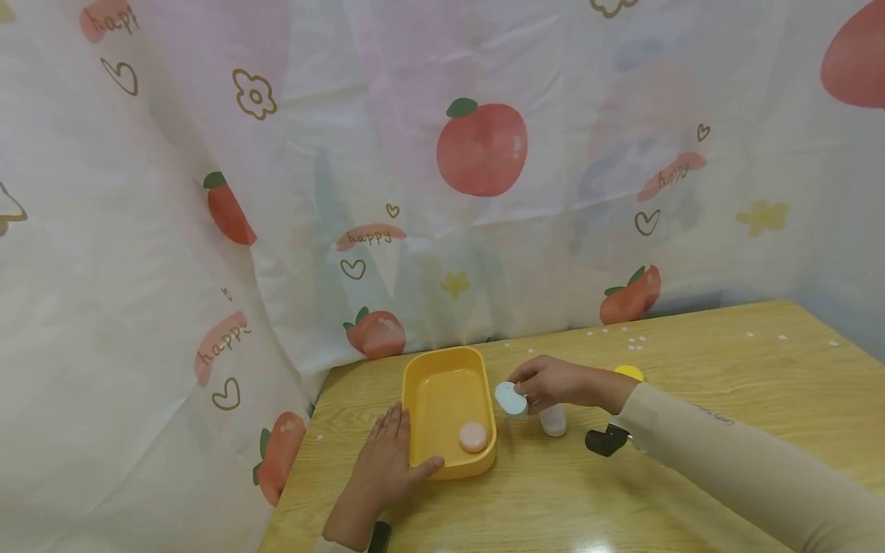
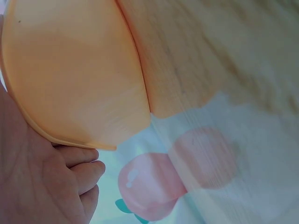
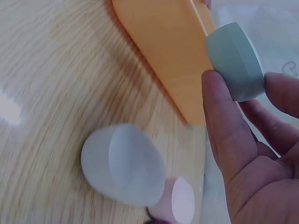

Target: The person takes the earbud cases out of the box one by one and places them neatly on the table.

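Observation:
A yellow rectangular bin (image 1: 451,471) with rounded corners stands on the wooden table, a pale pink rounded piece (image 1: 473,437) lying inside at its near right. My left hand (image 1: 389,466) rests against the bin's left wall, fingers extended, thumb at the near rim. To the right of the bin, my right hand (image 1: 553,382) pinches a pale green rounded block (image 3: 236,63) between thumb and fingers, raised above the table. Below that hand stands a whitish rounded block (image 3: 122,164), with a light pink piece (image 3: 180,200) beside it in the right wrist view.
A bright yellow round thing (image 1: 629,373) shows behind the right forearm. Near the right sleeve is a black object (image 1: 607,440), partly covered by it. Several small white bits dot the table's far side. A fruit-printed curtain (image 1: 484,253) hangs along the back edge.

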`<state>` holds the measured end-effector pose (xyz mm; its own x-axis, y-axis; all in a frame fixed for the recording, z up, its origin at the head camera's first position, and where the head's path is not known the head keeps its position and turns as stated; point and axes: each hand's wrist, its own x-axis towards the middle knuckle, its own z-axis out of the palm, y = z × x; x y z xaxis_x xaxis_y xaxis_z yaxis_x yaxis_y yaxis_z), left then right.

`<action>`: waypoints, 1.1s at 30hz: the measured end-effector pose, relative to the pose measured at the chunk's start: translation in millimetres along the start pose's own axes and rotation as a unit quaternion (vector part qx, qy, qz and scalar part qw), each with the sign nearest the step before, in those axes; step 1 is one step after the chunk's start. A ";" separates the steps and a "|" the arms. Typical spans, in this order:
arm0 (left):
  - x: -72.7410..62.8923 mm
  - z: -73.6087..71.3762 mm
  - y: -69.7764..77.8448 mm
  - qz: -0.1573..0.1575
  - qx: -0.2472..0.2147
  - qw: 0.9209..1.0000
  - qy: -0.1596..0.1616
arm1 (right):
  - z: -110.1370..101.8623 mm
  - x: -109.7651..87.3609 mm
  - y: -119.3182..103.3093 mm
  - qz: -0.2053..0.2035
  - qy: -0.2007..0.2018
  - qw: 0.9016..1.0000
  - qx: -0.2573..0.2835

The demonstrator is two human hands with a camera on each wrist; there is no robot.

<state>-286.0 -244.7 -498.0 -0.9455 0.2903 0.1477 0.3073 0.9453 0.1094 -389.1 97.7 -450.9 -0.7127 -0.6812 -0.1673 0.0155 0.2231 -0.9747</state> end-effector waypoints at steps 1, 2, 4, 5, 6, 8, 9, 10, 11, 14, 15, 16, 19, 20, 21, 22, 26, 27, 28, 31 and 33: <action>0.0 0.3 -0.1 0.000 0.000 1.000 0.001 | -1.6 -1.5 0.5 0.003 0.004 1.000 0.001; 0.0 0.7 -0.3 0.000 0.001 1.000 0.001 | -3.1 -2.9 1.1 0.004 0.008 1.000 0.002; -0.3 1.1 -0.5 -0.001 0.001 1.000 0.000 | -6.3 -5.3 2.5 0.005 0.015 1.000 0.004; -0.6 0.8 -0.4 -0.002 0.001 1.000 -0.001 | -7.8 -6.5 3.2 0.005 0.016 1.000 0.004; -0.8 0.5 -0.2 -0.002 0.000 1.000 -0.002 | -9.3 -7.8 4.1 0.006 0.018 1.000 0.005; -1.3 0.0 0.1 -0.002 -0.001 1.000 -0.004 | -12.4 -10.2 6.3 0.006 0.022 1.000 0.008; -1.4 -0.1 0.2 -0.002 -0.001 1.000 -0.005 | -14.0 -11.3 7.7 0.007 0.023 1.000 0.009; -1.4 -0.2 0.2 -0.002 -0.001 1.000 -0.005 | -15.4 -12.5 8.9 0.008 0.023 1.000 0.011; -1.4 -0.3 0.3 -0.002 -0.001 1.000 -0.007 | -16.8 -13.6 10.1 0.009 0.025 1.000 0.012; -1.2 0.1 0.2 -0.001 0.001 1.000 -0.008 | -20.6 -16.4 14.3 0.008 0.026 0.999 0.016; -1.3 -0.2 0.4 -0.002 0.000 1.000 -0.008 | -21.5 -17.5 15.5 0.007 0.026 0.999 0.018; -1.3 -0.5 0.6 -0.002 0.000 1.000 -0.008 | -22.4 -18.6 16.5 0.007 0.027 0.999 0.022; -1.5 -1.4 1.4 -0.002 -0.003 1.000 -0.008 | -24.5 -21.8 20.2 0.003 0.025 0.999 0.031; -1.4 -1.3 1.4 -0.002 -0.002 1.000 -0.008 | -25.1 -22.6 21.5 0.003 0.025 0.999 0.034; -1.3 -1.1 1.4 -0.002 -0.001 1.000 -0.009 | -25.6 -23.6 22.6 0.001 0.025 0.999 0.037; -1.2 -0.7 1.4 -0.002 0.000 1.000 -0.008 | -26.1 -24.3 23.9 0.000 0.024 0.999 0.040; -1.3 0.4 1.1 -0.001 0.001 1.000 -0.005 | -28.0 -26.8 28.6 -0.007 0.023 0.999 0.042; -1.4 0.5 1.1 -0.002 0.001 1.000 -0.003 | -28.5 -27.5 29.7 -0.007 0.023 0.999 0.043; -1.4 0.6 1.0 -0.002 -0.001 1.000 -0.002 | -29.0 -28.1 30.8 -0.007 0.025 0.999 0.044; -1.5 0.3 1.4 -0.002 -0.005 1.000 0.001 | -30.5 -30.6 33.6 -0.004 0.033 0.998 0.045; -1.4 0.2 1.7 -0.005 -0.007 1.000 0.000 | -31.7 -32.6 35.3 0.001 0.040 0.998 0.046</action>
<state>-284.2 -243.5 -498.3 -0.9483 0.2817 0.1460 0.3001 0.9458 0.1243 -387.5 149.9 -475.2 -0.7659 -0.6228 -0.1600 0.0783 0.1566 -0.9846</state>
